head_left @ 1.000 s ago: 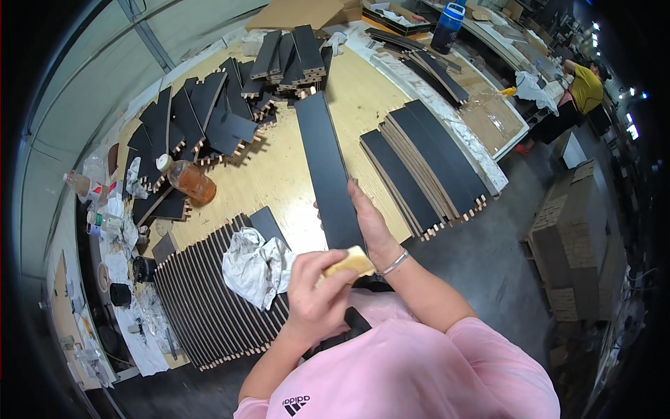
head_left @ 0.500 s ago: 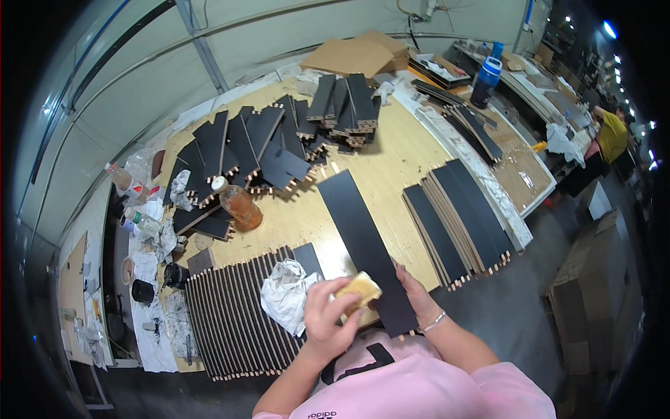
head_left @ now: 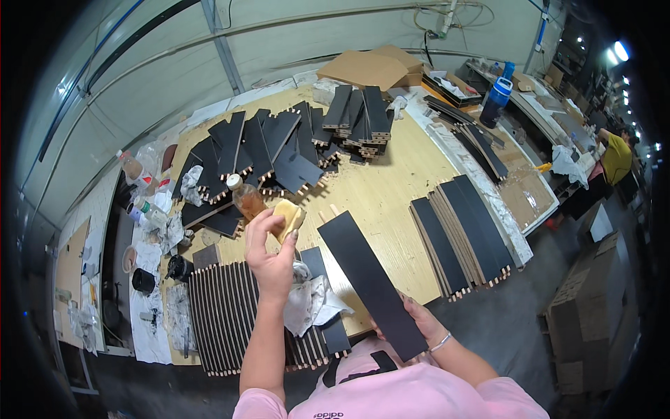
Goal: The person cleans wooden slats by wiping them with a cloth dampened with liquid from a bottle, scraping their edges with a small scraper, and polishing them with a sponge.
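My left hand (head_left: 271,258) pinches a yellowish sponge (head_left: 287,219), raised beside a bottle of amber liquid (head_left: 248,198) with a white cap. In my right hand (head_left: 421,322) is the near end of a long dark board (head_left: 371,281), tilted in front of my body; wooden dowels stick out at its ends. A crumpled white cloth (head_left: 312,304) lies on the closely set row of dark boards (head_left: 237,314) by my left forearm. More dark boards (head_left: 469,227) stand together to the right, past the board I hold.
A jumbled pile of doweled dark boards (head_left: 279,143) covers the table's far part. Black cups (head_left: 144,280), bottles and stained paper line the left edge. At the far right stand a blue-lidded bottle (head_left: 496,103) and cardboard boxes (head_left: 590,307); a person in yellow (head_left: 615,159) is beyond.
My left hand with the sponge has gone from the board's near part up and left to the amber bottle. The white cloth has shifted and spread to the right.
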`<state>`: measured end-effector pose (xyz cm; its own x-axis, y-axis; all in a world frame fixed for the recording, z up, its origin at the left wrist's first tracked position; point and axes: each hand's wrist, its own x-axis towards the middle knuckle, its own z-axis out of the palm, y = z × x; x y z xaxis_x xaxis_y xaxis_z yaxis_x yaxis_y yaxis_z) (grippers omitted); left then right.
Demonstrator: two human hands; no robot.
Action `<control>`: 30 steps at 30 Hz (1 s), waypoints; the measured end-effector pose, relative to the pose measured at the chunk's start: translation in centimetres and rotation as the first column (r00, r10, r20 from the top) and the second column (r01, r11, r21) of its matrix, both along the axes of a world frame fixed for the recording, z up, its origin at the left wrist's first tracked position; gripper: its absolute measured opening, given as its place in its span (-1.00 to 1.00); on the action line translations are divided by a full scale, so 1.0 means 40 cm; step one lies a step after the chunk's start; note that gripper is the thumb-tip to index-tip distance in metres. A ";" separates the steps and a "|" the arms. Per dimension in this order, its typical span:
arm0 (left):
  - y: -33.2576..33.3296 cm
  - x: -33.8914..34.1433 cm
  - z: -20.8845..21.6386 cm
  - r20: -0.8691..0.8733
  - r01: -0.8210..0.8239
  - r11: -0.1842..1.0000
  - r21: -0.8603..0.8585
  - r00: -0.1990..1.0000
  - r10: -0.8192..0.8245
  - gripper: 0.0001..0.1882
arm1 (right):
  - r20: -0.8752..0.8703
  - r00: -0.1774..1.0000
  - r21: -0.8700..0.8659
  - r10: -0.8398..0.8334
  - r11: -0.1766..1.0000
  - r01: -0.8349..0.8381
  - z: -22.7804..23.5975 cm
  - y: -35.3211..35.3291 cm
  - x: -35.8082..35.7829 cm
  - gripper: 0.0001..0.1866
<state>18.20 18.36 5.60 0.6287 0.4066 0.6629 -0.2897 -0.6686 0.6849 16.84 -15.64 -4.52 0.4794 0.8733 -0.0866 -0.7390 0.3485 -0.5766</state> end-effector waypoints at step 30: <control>-0.145 -0.201 -0.143 0.056 0.261 0.531 -0.806 0.927 -0.371 -0.55 | -0.276 0.934 0.110 -0.226 0.958 0.264 -0.011 0.058 0.111 -0.48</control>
<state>10.16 12.56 -0.10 0.8673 0.4880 0.0978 -0.2587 0.2742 0.9262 21.29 -13.32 -4.95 0.6577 0.7439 -0.1184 -0.7365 0.6021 -0.3083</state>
